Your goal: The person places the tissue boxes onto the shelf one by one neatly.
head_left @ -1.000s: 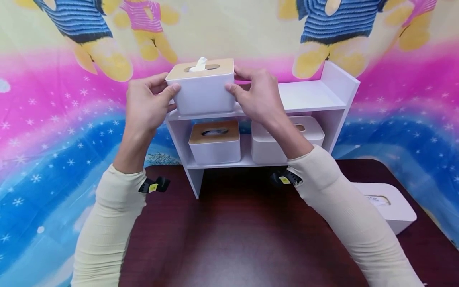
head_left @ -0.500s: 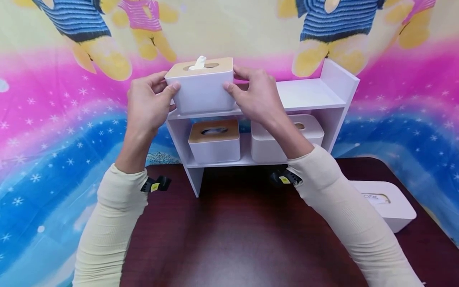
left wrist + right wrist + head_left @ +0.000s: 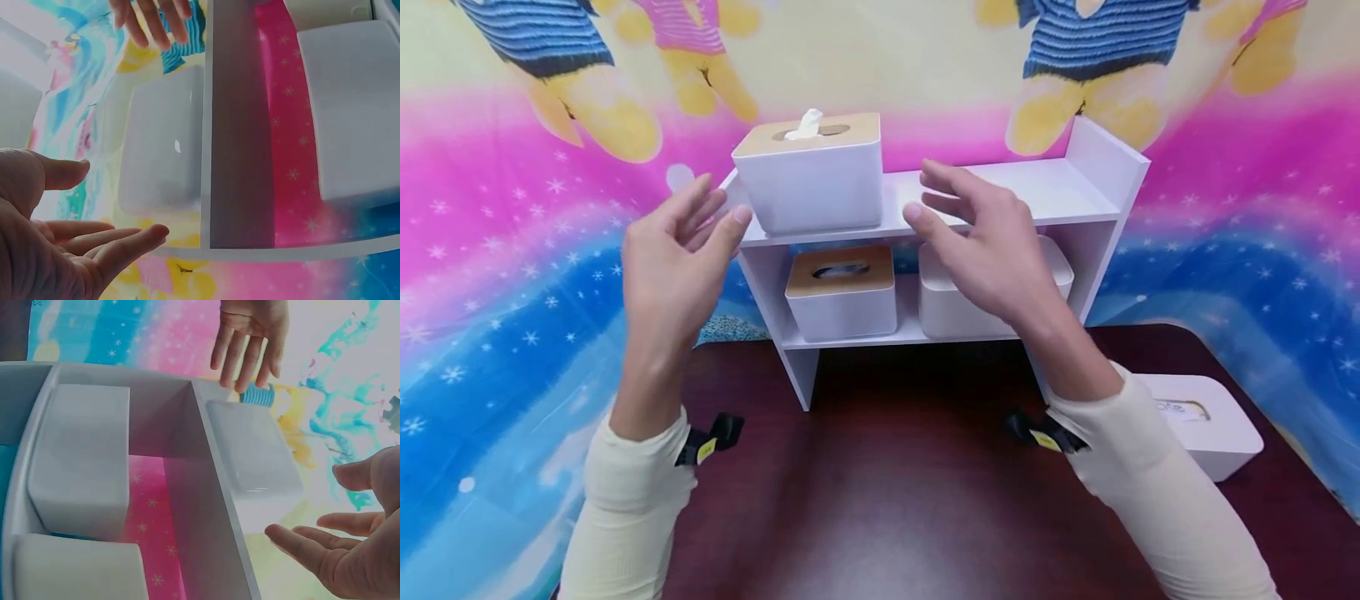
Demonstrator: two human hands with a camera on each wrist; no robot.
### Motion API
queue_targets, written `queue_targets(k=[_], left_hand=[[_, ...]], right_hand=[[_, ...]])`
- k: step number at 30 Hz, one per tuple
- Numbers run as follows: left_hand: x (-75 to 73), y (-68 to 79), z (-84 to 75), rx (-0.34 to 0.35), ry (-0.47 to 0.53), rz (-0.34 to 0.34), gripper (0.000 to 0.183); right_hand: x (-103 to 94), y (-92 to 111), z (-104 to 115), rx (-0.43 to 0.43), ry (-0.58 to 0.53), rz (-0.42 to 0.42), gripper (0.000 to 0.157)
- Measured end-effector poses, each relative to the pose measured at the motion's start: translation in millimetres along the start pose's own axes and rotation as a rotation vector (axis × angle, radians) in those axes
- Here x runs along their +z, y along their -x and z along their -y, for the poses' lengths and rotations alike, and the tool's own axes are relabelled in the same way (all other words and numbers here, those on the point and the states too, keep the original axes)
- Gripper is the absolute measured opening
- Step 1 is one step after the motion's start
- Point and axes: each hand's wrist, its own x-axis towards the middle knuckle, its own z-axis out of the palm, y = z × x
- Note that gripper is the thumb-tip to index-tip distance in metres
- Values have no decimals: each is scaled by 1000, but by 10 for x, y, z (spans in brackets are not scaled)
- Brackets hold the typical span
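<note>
A white tissue box (image 3: 816, 187) with a wood-look lid and a tissue poking out stands on the left of the shelf's top board. My left hand (image 3: 673, 267) is off its left side, fingers relaxed and holding nothing. On the other side my right hand (image 3: 988, 242) hovers in front of the shelf, also holding nothing, apart from the box. Both wrist views show the white box (image 3: 162, 144) between the two hands, with a gap to each.
The white two-tier shelf (image 3: 1075, 187) stands on a dark wooden table (image 3: 880, 500). On its lower board are a wood-lidded tissue box (image 3: 842, 308) and an all-white one (image 3: 955, 312), partly behind my right hand. Another white tissue box (image 3: 1213, 425) lies on the table at right.
Both hands have let go of the wood-lidded tissue box and drawn apart, the left to the left and down, the right to the right and down. The box stays on the top board.
</note>
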Motion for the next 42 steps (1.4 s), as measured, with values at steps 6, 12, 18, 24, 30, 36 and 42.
queue_targets(k=[6,12,18,24,30,36,42], left_hand=[[-37,347,218,89,-18,-53,53],[81,643,493,87,17,-3,56],[228,826,757,69,14,50,59],[341,904,941,51,-59,97,59],[419,955,1096,66,-128,134,58],[508,995,1227,57,-189,182,62],[661,1073,1311,50,-237,226,65]], right_hand=[[-30,445,-137,-66,25,-10,54],[31,810,-373,-76,44,-1,57],[92,1065,-623,-44,28,3,59],[140,1209,-850,-13,10,2,58],[152,1297,-1049,10,29,1,58],[105,1389,-1263,36,95,-6,59],[32,1520,-1507,64,158,-28,61]])
